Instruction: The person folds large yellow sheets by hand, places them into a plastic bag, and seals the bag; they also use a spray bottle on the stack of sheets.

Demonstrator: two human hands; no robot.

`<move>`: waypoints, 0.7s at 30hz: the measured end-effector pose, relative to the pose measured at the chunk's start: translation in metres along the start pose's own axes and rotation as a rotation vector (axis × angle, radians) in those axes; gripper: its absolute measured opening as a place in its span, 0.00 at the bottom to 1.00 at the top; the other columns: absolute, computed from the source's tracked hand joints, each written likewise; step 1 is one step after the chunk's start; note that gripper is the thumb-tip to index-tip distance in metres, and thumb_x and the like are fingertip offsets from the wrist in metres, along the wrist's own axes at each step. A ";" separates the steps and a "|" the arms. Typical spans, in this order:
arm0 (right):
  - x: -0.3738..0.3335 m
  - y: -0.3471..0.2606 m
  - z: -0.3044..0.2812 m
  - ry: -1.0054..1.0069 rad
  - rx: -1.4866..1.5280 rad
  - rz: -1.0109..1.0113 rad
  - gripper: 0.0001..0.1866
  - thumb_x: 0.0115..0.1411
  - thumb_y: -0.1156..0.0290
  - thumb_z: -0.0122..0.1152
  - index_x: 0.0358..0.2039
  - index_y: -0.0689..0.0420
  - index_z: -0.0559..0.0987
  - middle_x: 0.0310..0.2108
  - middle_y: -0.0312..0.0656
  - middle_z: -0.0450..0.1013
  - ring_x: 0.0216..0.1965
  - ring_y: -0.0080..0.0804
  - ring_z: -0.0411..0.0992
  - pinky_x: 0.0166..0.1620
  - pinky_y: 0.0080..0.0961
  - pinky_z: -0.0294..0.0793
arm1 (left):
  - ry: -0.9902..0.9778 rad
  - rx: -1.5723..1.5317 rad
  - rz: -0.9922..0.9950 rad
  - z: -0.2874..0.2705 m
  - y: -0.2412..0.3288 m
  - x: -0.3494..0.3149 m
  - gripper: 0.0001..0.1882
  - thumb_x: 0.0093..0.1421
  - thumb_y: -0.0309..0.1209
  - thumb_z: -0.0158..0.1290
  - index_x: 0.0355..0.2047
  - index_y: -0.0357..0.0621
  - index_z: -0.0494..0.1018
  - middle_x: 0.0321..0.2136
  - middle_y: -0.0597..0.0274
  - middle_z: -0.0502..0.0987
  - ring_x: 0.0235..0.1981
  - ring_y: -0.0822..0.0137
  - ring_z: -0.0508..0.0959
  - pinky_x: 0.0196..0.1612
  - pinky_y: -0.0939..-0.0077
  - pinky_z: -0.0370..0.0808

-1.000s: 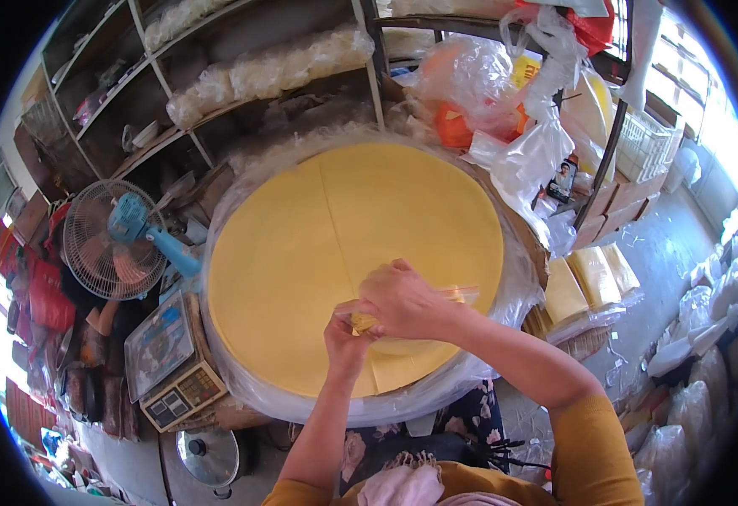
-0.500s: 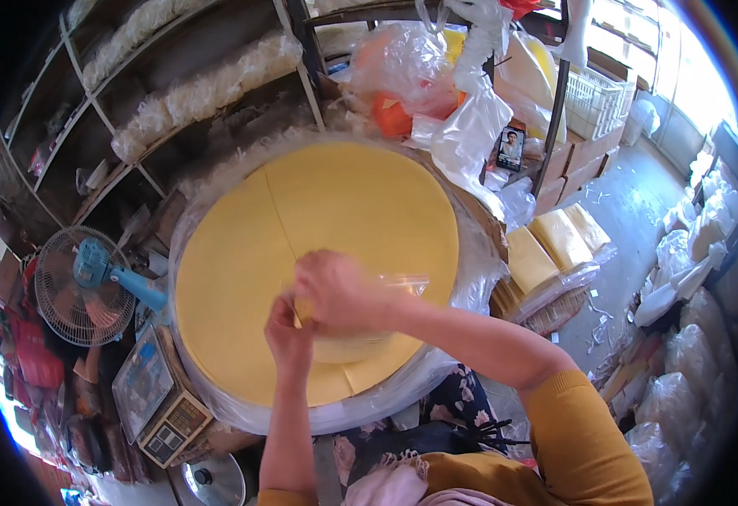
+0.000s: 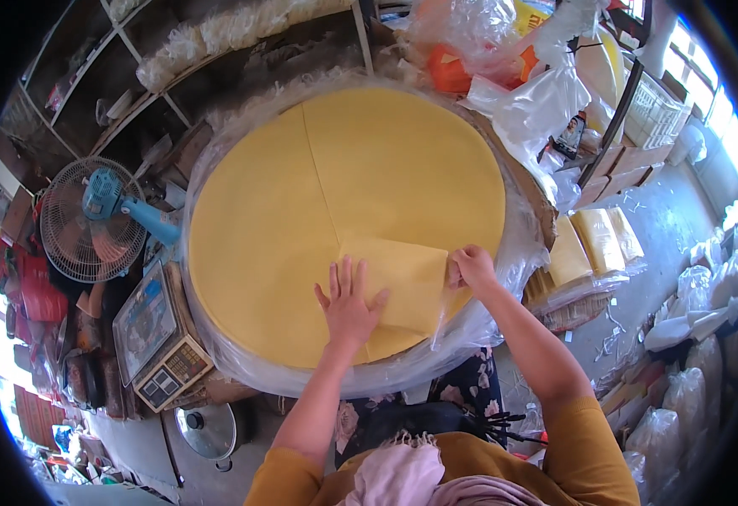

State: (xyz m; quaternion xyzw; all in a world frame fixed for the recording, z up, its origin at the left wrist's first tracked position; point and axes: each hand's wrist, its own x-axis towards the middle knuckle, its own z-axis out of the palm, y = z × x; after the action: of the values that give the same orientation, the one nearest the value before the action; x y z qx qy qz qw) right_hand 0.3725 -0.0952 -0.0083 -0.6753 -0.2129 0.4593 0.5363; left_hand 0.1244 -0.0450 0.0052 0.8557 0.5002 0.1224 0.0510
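Observation:
A big round stack of yellow sheets [image 3: 268, 211], with a crease line from its far edge to the middle, lies in front of me. On its near right part rests a flat, squarish packet of yellow sheet in a clear plastic bag [image 3: 411, 278]. My left hand [image 3: 348, 305] lies flat with spread fingers at the packet's left edge. At the opposite edge, my right hand [image 3: 472, 270] is closed, its fingers pinching the bag's clear end. What is between those fingertips is mostly hidden.
Clear plastic wrap [image 3: 238, 367] rings the stack. To the left stand a blue fan [image 3: 103, 198] and a weighing scale [image 3: 162, 337]; a pot lid [image 3: 204, 430] is below. Bagged yellow packets [image 3: 596, 240] sit at the right. Shelves [image 3: 175, 101] stand behind.
My hands were together over the stack's middle, the right one blurred. Now they are apart: the left flat at the packet, the right at its right edge. The view has shifted.

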 end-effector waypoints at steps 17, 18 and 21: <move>-0.045 0.026 0.012 -0.097 -0.198 0.113 0.23 0.56 0.52 0.57 0.24 0.64 0.76 0.17 0.39 0.71 0.18 0.25 0.72 0.22 0.20 0.72 | -0.226 -0.719 -0.371 -0.016 -0.046 0.036 0.27 0.56 0.48 0.51 0.45 0.35 0.70 0.39 0.49 0.75 0.41 0.60 0.74 0.44 0.67 0.69; -0.046 0.024 0.013 -0.121 -0.150 0.114 0.23 0.55 0.52 0.58 0.27 0.64 0.76 0.19 0.39 0.72 0.20 0.24 0.73 0.24 0.19 0.72 | -0.296 -0.902 -0.447 -0.022 -0.040 0.035 0.28 0.55 0.48 0.52 0.44 0.35 0.70 0.38 0.51 0.75 0.40 0.62 0.74 0.43 0.69 0.69; -0.068 -0.001 0.008 -0.135 0.038 0.110 0.23 0.55 0.53 0.60 0.33 0.64 0.76 0.24 0.38 0.73 0.26 0.24 0.73 0.30 0.19 0.71 | -0.387 -1.061 -0.510 -0.027 -0.031 0.027 0.27 0.55 0.48 0.54 0.43 0.35 0.70 0.36 0.56 0.76 0.38 0.67 0.74 0.42 0.72 0.70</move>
State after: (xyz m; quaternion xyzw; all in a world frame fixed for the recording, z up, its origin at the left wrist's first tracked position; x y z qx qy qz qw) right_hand 0.3328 -0.1442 0.0194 -0.6433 -0.2023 0.5364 0.5075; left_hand 0.1042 -0.0071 0.0294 0.5741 0.5415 0.1809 0.5869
